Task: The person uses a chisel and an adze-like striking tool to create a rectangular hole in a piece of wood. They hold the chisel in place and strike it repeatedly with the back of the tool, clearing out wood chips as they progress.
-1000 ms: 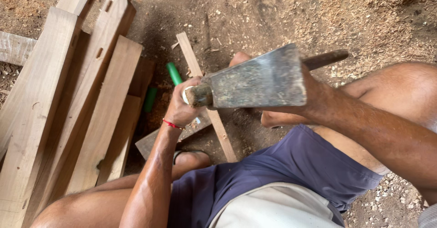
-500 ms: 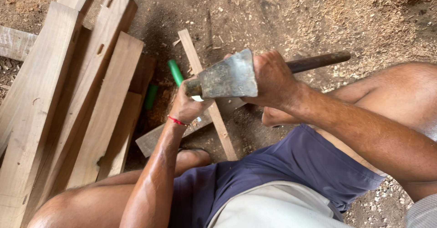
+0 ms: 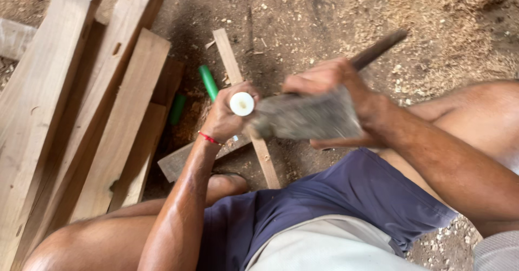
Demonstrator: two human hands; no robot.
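Note:
My left hand (image 3: 221,120), with a red thread at the wrist, is closed around a chisel whose white handle end (image 3: 241,104) points up at me. My right hand (image 3: 331,83) grips a hatchet close behind its grey metal head (image 3: 309,118), which is motion-blurred and sits right beside the white handle end. The hatchet's dark handle (image 3: 378,49) sticks out to the upper right. Under both hands a narrow wooden strip (image 3: 229,60) lies across a short board (image 3: 175,164) on the dirt. The chisel's blade is hidden by my hand.
Several long mortised planks (image 3: 81,114) lie stacked at the left. Two green-handled tools (image 3: 207,81) lie between the planks and the strip. Sawdust and wood chips (image 3: 443,11) cover the ground at the upper right. My bare knees flank the work.
The hatchet head has come down from its raised position and now meets the chisel's white end. My left hand has stayed on the chisel.

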